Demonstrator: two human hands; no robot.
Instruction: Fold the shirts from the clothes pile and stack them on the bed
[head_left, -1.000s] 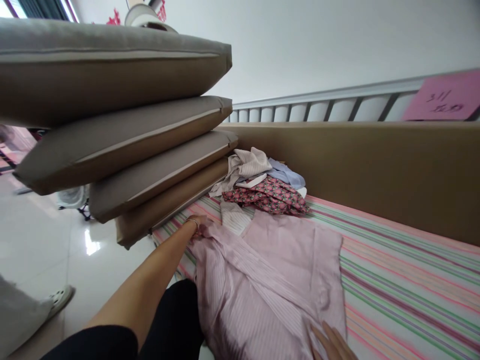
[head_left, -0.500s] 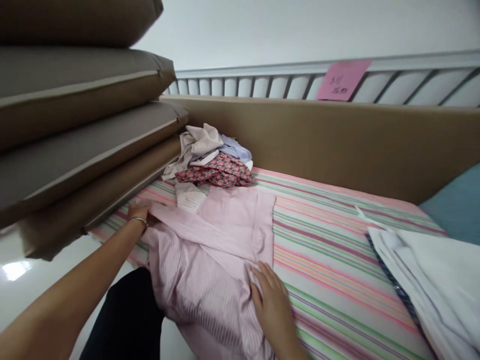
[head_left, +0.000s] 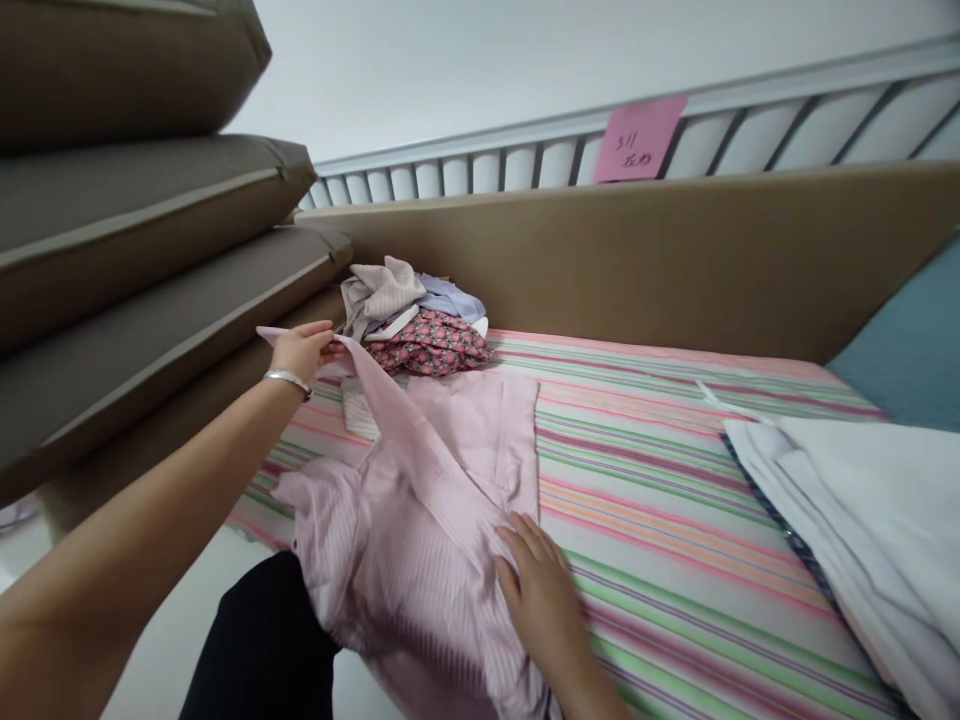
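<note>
A pink ribbed garment [head_left: 420, 540] lies spread on a striped sheet [head_left: 637, 500], its lower part hanging over the front edge. My left hand [head_left: 304, 350] grips the end of one pink sleeve and holds it raised and stretched toward the back left. Flat on the garment's right side rests my right hand [head_left: 540, 580], its fingers extended near the sleeve's other end. Smooth pink fabric [head_left: 480, 410] lies flat beneath and behind the sleeve. Beyond my left hand sits a heap of clothes with a red floral cloth [head_left: 431, 345] in front.
Thick brown cushions [head_left: 150, 200] are stacked at the left. A brown padded board [head_left: 637, 260] runs along the back, below a white railing with a pink note [head_left: 640, 140]. Folded white clothes [head_left: 870, 500] lie at the right; a blue-green surface [head_left: 911, 350] stands behind them.
My left hand has lifted the sleeve and moved up and away, drawing it taut. My right hand has stayed on the garment. The camera view has tilted slightly.
</note>
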